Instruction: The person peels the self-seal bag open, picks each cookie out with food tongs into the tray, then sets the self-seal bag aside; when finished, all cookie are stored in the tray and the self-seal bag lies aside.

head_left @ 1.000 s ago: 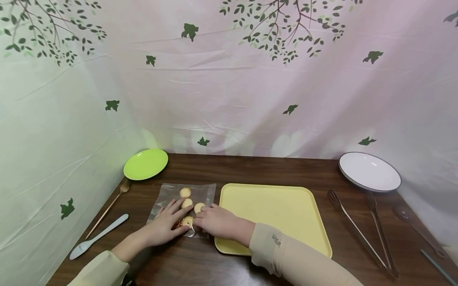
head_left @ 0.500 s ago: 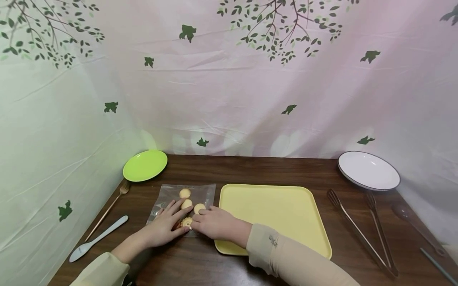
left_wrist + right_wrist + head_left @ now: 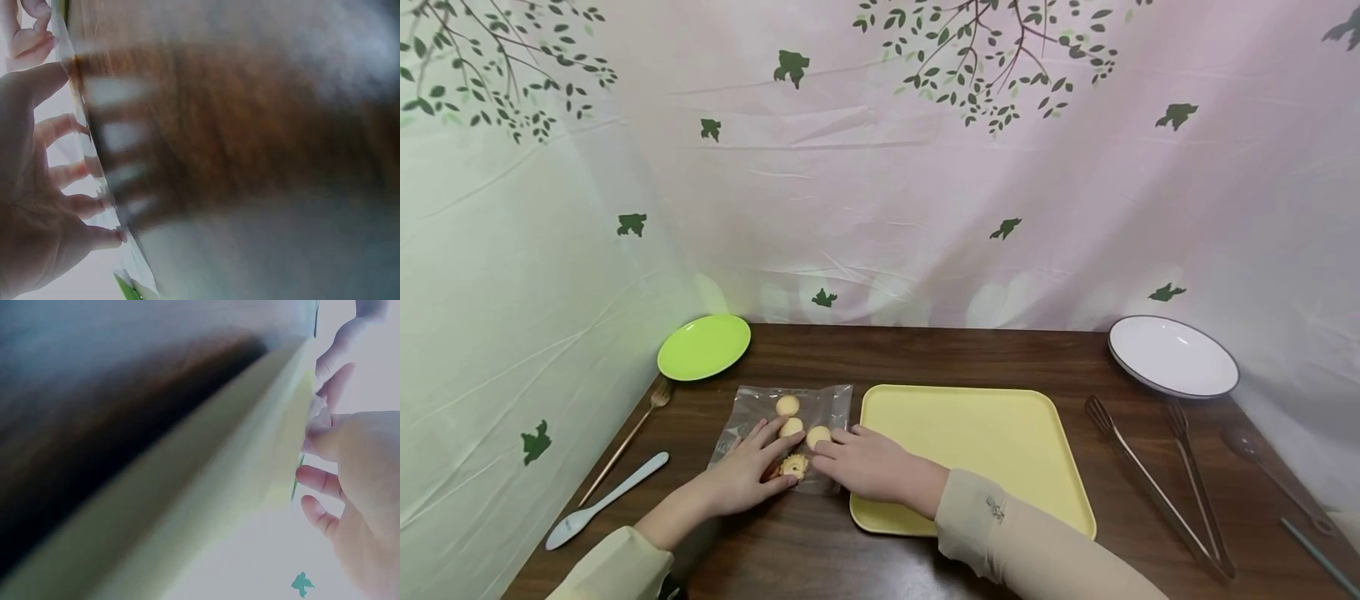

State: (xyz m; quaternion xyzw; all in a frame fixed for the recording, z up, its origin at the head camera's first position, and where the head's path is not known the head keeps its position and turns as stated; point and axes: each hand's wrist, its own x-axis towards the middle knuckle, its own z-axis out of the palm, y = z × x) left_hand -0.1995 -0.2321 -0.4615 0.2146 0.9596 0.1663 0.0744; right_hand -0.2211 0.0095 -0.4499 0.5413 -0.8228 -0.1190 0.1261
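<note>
A clear plastic bag (image 3: 752, 404) lies flat on the table with several round cookies on or in it. One cookie (image 3: 787, 405) is plain and pale; a scalloped cookie (image 3: 793, 467) has a textured top and sits lower, between the hands. My left hand (image 3: 737, 475) spreads its fingers over the bag's left part, fingertips pressing it down, as the left wrist view also shows. My right hand (image 3: 868, 462) pinches crumpled plastic (image 3: 317, 411) of the bag's right side between thumb and finger. The forearm crosses over the yellow tray (image 3: 970, 425).
A green plate (image 3: 703, 346) stands back left, above a copper fork (image 3: 636, 433) and a pale blue spatula (image 3: 606, 502). To the right are a white dish (image 3: 1174, 357), metal tongs (image 3: 1157, 492), a dark translucent spoon (image 3: 1277, 479) and a grey stick (image 3: 1318, 557). Printed fabric walls enclose the table.
My right hand shifts slightly right, away from the scalloped cookie, uncovering more of it. The bag's shiny lower right part now lies flatter. My left hand stays in place.
</note>
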